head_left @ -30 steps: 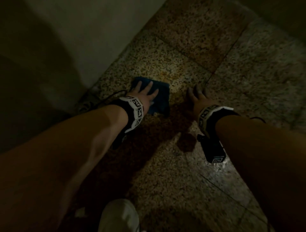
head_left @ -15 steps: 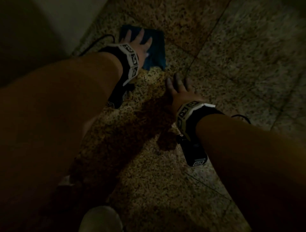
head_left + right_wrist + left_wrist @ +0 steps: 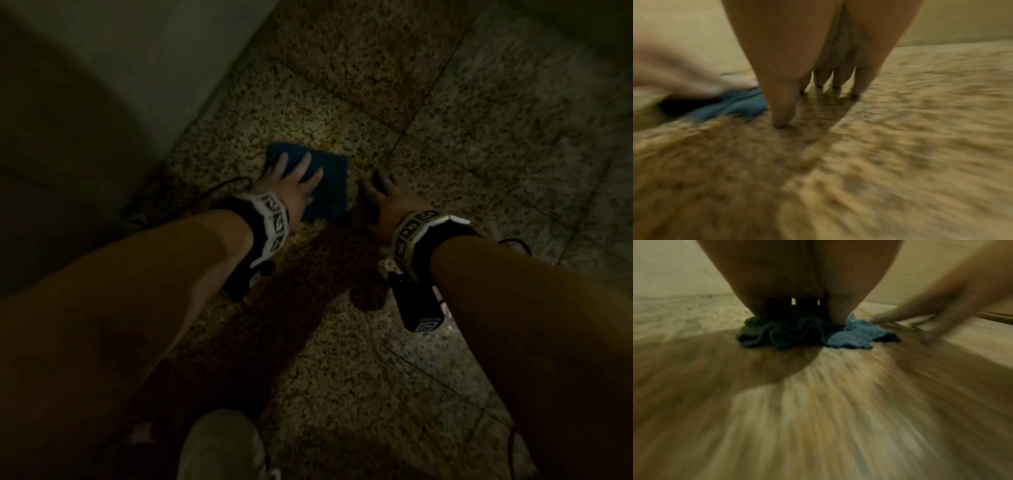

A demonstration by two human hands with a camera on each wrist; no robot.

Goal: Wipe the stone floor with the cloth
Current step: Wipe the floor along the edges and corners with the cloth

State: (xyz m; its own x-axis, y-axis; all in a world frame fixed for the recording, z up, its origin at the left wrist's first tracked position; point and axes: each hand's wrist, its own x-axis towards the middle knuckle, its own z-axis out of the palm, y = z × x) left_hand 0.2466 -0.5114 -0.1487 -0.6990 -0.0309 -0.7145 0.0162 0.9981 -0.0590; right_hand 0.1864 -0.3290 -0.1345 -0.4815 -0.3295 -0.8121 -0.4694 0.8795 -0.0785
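Blue cloth [image 3: 329, 185] pressed flat on speckled stone floor [image 3: 342, 359].
Left hand [image 3: 291, 188] spreads straight fingers on it; right hand [image 3: 387, 195], at its 3 o'clock, rests fingertips on stone.

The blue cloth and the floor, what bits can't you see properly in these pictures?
- Blue cloth: in the head view the left hand, pressing flat, covers part of it.
- Underside of the cloth: hidden in every view, so dirt picked up cannot be told.
- Stone floor: smeared by motion blur in both wrist views.
- Floor between the arms: lost in dark shadow in the head view.
- Right hand: dim; its fingers touch the floor.
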